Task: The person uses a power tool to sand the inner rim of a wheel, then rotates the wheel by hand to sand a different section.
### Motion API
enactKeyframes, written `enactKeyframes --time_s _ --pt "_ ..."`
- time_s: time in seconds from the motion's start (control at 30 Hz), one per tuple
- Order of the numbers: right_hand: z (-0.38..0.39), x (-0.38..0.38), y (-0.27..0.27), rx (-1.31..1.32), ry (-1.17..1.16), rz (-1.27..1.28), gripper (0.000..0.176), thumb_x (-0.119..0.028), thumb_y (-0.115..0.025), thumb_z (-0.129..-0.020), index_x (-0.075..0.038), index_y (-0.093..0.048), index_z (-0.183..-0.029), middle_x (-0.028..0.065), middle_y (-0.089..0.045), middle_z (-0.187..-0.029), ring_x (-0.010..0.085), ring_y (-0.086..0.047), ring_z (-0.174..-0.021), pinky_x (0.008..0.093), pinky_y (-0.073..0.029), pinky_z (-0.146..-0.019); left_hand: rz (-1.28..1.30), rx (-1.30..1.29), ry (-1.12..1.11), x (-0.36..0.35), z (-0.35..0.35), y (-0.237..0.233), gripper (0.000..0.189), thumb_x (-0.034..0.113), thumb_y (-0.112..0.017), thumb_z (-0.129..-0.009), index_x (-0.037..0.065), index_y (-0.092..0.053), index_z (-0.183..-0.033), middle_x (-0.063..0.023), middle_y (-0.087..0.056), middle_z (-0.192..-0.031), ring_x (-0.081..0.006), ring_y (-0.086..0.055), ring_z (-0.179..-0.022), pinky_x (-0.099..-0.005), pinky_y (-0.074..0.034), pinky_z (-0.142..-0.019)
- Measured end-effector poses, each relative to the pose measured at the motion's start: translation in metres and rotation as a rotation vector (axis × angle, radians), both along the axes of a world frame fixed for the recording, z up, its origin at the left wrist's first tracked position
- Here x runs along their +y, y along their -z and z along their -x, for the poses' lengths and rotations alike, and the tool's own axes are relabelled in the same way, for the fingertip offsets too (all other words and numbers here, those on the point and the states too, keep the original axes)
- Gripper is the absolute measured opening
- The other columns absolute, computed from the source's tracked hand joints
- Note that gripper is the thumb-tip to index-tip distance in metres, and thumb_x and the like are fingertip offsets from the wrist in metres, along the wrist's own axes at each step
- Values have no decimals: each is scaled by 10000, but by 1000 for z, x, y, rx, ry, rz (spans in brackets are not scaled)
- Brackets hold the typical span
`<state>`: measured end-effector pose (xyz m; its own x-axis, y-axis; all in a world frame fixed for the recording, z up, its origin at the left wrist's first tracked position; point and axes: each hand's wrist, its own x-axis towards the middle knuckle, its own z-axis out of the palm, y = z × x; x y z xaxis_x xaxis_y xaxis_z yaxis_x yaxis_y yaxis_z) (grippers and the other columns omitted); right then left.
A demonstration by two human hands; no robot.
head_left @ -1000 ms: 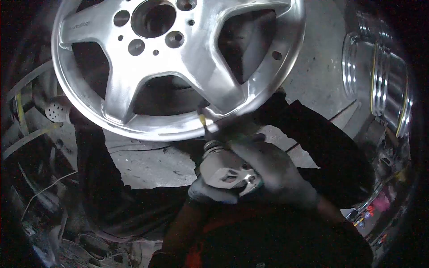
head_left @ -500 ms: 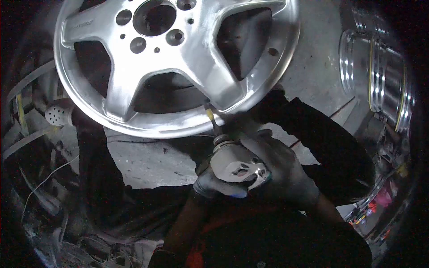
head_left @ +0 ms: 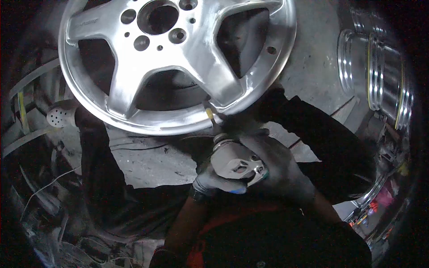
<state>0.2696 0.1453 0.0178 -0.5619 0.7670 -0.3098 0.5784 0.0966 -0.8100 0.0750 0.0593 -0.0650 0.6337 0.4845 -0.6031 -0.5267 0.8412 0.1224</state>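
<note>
Head view, dim surroundings, strong light on the metal. Wheel (head_left: 167,58) fills the upper part; its top is cut off by the frame edge. Bare silvery finish, broad spokes, round holes about the open centre. Outer lip (head_left: 152,130) runs bright along the bottom.

Power tool (head_left: 225,163) below the wheel, right of the lip's lowest stretch; grey rounded body, angled up and slightly left. Slim shaft (head_left: 216,127) extends from its nose, yellow collar (head_left: 209,113) near the far end. Dark tip overlaps the wheel by the foot of the lower right spoke; contact with the metal cannot be told.

Left hand (head_left: 212,182), gloved, closed around the tool's lower left side, thumb laid across the underside; blue patch at the thumb end. Right hand (head_left: 281,167), also in a grey glove, wrapped over the right side of the same body; most of its fingers hidden.

Wearer's legs in dark trousers (head_left: 100,161), spread to either side, pale floor (head_left: 140,166) showing between. Light shoe (head_left: 61,117) with round perforations, left of the wheel. Polished rims (head_left: 389,67) stand far right, yellow lines along them. Pink item (head_left: 392,192) lower right, blurred.
</note>
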Motion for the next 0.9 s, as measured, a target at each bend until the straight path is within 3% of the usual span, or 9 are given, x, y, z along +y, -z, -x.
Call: enactKeyframes --time_s 0.07,0.17,0.3,0.43,0.53,0.63,0.77,0.83,0.9 --pt "3 -3 8 56 -14 -38 728 -309 -820 -751 12 -536 -1339 214 -628 -1229 395 -630 -1110 493 -507 -956 -305 148 58 -20 6 16 884 -29 -894 -503 34 -564 -1321 -68 -671 -1224 -210 -622 -1155 -378 -493 -1014" --pt "9 -4 17 127 -60 -64 752 -334 -820 -749 9 -525 -1350 216 -627 -1233 392 -627 -1122 493 -506 -960 -465 367 270 -38 16 14 858 -29 -885 -522 35 -569 -1317 -67 -671 -1224 -207 -620 -1158 -379 -484 -1018" --pt "2 -2 12 137 -32 -94 732 -318 -808 -769 6 -518 -1358 215 -626 -1232 383 -620 -1141 492 -501 -969 -293 121 -16 -27 2 15 833 22 -914 -535 39 -583 -1299 -63 -665 -1234 -208 -618 -1150 -375 -477 -1019" --pt "-4 -1 -1 16 33 82 721 -318 -800 -779 6 -518 -1358 212 -627 -1226 387 -617 -1146 492 -497 -975 -124 43 -9 0 -12 4 856 148 -969 -553 54 -578 -1308 -71 -663 -1240 -210 -617 -1160 -370 -480 -1026" --pt "-4 -4 7 44 7 11 742 -342 -806 -769 8 -517 -1356 213 -626 -1220 391 -615 -1147 489 -498 -972 -263 -90 55 -20 -5 34 839 155 -961 -563 56 -577 -1302 -69 -664 -1223 -200 -617 -1138 -366 -483 -1015" --pt "-2 -7 13 121 -40 -79 757 -346 -817 -757 9 -516 -1354 212 -625 -1215 388 -620 -1139 479 -507 -957 -116 49 -145 -28 -3 9 834 136 -943 -572 56 -570 -1314 -71 -658 -1238 -200 -611 -1149 -373 -477 -1031" --pt "-1 -2 -2 119 19 -31 756 -298 -832 -743 13 -514 -1354 227 -626 -1193 399 -632 -1097 485 -513 -940 -293 -2 -52 -14 -7 23 861 97 -919 -567 47 -548 -1342 -78 -647 -1273 -211 -603 -1183 -375 -465 -1063" --pt "-1 -2 -6 102 63 14 759 -286 -838 -736 14 -513 -1353 234 -627 -1183 403 -635 -1084 490 -513 -938 -377 210 128 -10 -15 26 900 87 -921 -550 42 -536 -1362 -81 -638 -1302 -216 -599 -1203 -383 -458 -1080" --pt "-1 -3 -2 88 53 -48 787 -276 -859 -708 13 -510 -1351 236 -632 -1167 406 -642 -1072 491 -514 -941 -259 130 40 -9 -10 15 899 119 -926 -569 42 -530 -1372 -80 -637 -1307 -211 -595 -1209 -379 -454 -1083"
